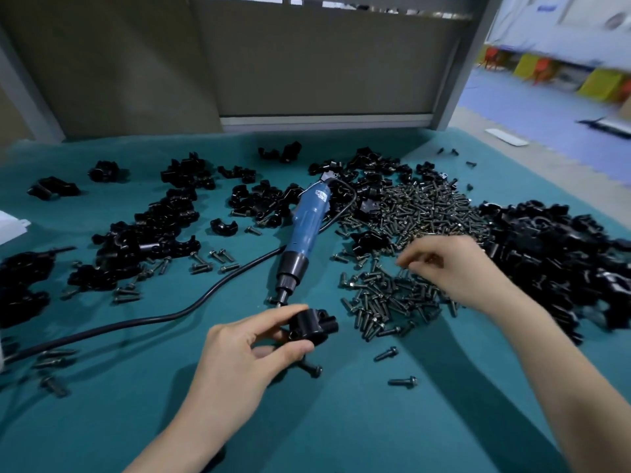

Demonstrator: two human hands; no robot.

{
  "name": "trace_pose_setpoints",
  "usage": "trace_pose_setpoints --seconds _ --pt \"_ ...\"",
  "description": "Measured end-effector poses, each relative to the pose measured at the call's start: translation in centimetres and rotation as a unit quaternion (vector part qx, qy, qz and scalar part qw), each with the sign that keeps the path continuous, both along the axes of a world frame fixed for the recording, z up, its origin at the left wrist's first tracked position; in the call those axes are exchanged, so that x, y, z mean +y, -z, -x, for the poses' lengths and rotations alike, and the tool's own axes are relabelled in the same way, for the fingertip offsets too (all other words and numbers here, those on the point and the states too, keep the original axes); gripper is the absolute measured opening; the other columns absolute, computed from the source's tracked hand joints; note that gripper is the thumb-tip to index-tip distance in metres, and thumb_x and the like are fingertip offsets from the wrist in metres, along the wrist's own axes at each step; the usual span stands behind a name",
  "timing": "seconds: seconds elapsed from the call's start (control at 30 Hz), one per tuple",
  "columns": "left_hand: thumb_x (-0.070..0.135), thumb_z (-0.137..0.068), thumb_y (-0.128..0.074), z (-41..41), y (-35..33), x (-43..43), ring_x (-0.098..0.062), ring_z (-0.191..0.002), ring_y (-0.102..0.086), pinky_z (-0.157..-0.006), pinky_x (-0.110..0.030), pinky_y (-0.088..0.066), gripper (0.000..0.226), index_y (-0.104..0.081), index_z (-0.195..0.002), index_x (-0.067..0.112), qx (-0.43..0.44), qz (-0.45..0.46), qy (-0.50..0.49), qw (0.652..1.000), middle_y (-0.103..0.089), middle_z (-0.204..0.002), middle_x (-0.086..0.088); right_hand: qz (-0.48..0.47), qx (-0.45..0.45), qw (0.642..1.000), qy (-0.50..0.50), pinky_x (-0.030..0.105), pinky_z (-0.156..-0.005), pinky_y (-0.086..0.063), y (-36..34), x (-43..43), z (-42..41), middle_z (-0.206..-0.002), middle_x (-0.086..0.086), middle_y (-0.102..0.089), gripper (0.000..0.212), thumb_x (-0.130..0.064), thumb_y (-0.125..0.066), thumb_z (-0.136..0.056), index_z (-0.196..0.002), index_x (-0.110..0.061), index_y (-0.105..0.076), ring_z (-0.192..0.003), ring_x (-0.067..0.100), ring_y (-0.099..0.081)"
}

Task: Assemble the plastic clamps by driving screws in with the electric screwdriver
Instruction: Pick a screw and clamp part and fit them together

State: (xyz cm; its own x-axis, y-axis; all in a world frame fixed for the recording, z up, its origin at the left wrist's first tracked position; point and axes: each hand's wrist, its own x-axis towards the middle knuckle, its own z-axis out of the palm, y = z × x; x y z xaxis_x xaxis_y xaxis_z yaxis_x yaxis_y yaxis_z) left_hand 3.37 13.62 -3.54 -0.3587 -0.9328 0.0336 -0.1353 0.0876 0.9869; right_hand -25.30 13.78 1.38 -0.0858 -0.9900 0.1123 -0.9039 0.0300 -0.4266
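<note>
A: Two hands over the green surface (341, 421). What has the left hand (246, 349) got?

B: A black plastic clamp (312, 324). The thumb is on top and the curled fingers (293, 348) are underneath, clamped on it. It's held low over the surface, front and centre.

A: And the electric screwdriver (307, 230)?

B: It's lying flat just beyond the clamp, blue body, bit pointing toward the person. The bit ends just beside the left thumb. Its black cable (170, 317) curves off to the left edge.

A: Right hand (454, 268)?

B: It's down on the screw pile (386, 302), right of the screwdriver. Its fingers (415, 256) are bent and close together, tips among the screws. There may be a screw pinched between them, but that spot is blurred, so I cannot tell whether they grip anything.

A: What else is lying about?

B: There are heaps of clamp pieces (146, 240) on the left and a bigger heap (553, 254) on the far right. A single screw (312, 369) lies under the left hand, and a loose screw (403, 381) lies nearer the front.
</note>
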Motion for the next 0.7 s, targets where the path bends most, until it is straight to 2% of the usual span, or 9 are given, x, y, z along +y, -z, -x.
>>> trace_pose_setpoints --seconds 0.1,0.2,0.3,0.4,0.5,0.6,0.67,0.7 --pt "0.043 -0.051 -0.077 0.0 0.1 -0.2 -0.018 -0.060 -0.062 -0.076 -0.040 -0.058 0.040 -0.074 -0.091 0.048 -0.002 -0.006 -0.008 1.000 -0.071 -0.087 -0.007 -0.045 0.072 0.995 -0.059 0.016 -0.089 -0.046 1.1 -0.5 -0.1 -0.095 -0.015 -0.065 0.020 -0.007 -0.066 -0.089 -0.096 -0.024 -0.073 -0.089 0.002 -0.061" --pt "0.045 -0.050 -0.077 0.0 0.1 -0.3 -0.017 -0.060 -0.063 -0.077 -0.040 -0.058 0.041 -0.075 -0.091 0.048 -0.005 -0.003 -0.011 1.000 -0.071 -0.087 -0.009 -0.050 0.089 0.991 -0.092 0.022 -0.092 -0.045 1.4 -1.0 0.1 -0.098 -0.011 -0.064 0.016 -0.010 -0.069 -0.087 -0.098 -0.021 -0.074 -0.092 0.007 -0.060" --pt "0.044 -0.052 -0.077 -0.1 0.1 -0.3 -0.024 -0.063 -0.070 -0.080 -0.041 -0.058 0.041 -0.075 -0.092 0.048 -0.004 -0.004 -0.011 1.000 -0.070 -0.088 -0.010 -0.061 0.119 0.983 -0.128 0.025 -0.097 -0.043 1.4 -1.4 0.3 -0.105 -0.009 -0.064 0.017 -0.017 -0.071 -0.086 -0.103 -0.021 -0.072 -0.098 0.009 -0.059" --pt "0.046 -0.052 -0.077 -0.2 0.0 -0.4 -0.031 -0.068 -0.072 -0.083 -0.046 -0.057 0.042 -0.074 -0.093 0.048 -0.005 -0.011 -0.010 1.000 -0.069 -0.089 -0.014 -0.073 0.155 0.973 -0.155 0.028 -0.099 -0.042 1.5 -1.7 0.4 -0.110 -0.008 -0.060 0.019 -0.024 -0.067 -0.089 -0.108 -0.021 -0.069 -0.105 0.010 -0.055" --pt "0.047 -0.051 -0.077 -0.2 0.0 -0.3 -0.028 -0.068 -0.073 -0.084 -0.044 -0.057 0.044 -0.074 -0.094 0.048 -0.001 -0.019 -0.004 1.000 -0.070 -0.089 -0.013 -0.056 0.176 0.969 -0.163 0.031 -0.096 -0.042 2.1 -1.6 0.1 -0.111 -0.001 -0.059 0.020 -0.023 -0.060 -0.094 -0.109 -0.013 -0.068 -0.106 0.016 -0.054" --pt "0.043 -0.053 -0.078 -0.3 0.0 -0.3 -0.025 -0.070 -0.073 -0.081 -0.036 -0.059 0.042 -0.074 -0.094 0.049 -0.001 -0.022 0.001 1.000 -0.072 -0.087 -0.007 0.014 0.111 0.988 -0.104 0.030 -0.093 -0.047 2.4 -1.3 -0.3 -0.105 -0.002 -0.061 0.018 -0.015 -0.060 -0.093 -0.108 -0.011 -0.069 -0.097 0.016 -0.060" --pt "0.044 -0.053 -0.077 -0.3 0.0 -0.3 -0.024 -0.071 -0.074 -0.078 -0.030 -0.059 0.042 -0.073 -0.095 0.048 0.000 -0.025 0.004 1.000 -0.073 -0.086 -0.002 0.074 -0.031 0.996 -0.044 0.025 -0.087 -0.052 1.9 -0.7 -1.3 -0.096 -0.007 -0.064 0.022 -0.008 -0.065 -0.088 -0.106 -0.020 -0.068 -0.089 0.011 -0.063" --pt "0.044 -0.053 -0.077 -0.3 -0.1 -0.3 -0.024 -0.071 -0.074 -0.077 -0.029 -0.059 0.042 -0.073 -0.095 0.048 0.001 -0.027 0.004 1.000 -0.073 -0.085 -0.001 0.092 -0.120 0.988 -0.038 0.022 -0.083 -0.054 1.4 -0.3 -2.2 -0.090 -0.010 -0.065 0.030 -0.003 -0.066 -0.086 -0.105 -0.027 -0.065 -0.086 0.008 -0.064"
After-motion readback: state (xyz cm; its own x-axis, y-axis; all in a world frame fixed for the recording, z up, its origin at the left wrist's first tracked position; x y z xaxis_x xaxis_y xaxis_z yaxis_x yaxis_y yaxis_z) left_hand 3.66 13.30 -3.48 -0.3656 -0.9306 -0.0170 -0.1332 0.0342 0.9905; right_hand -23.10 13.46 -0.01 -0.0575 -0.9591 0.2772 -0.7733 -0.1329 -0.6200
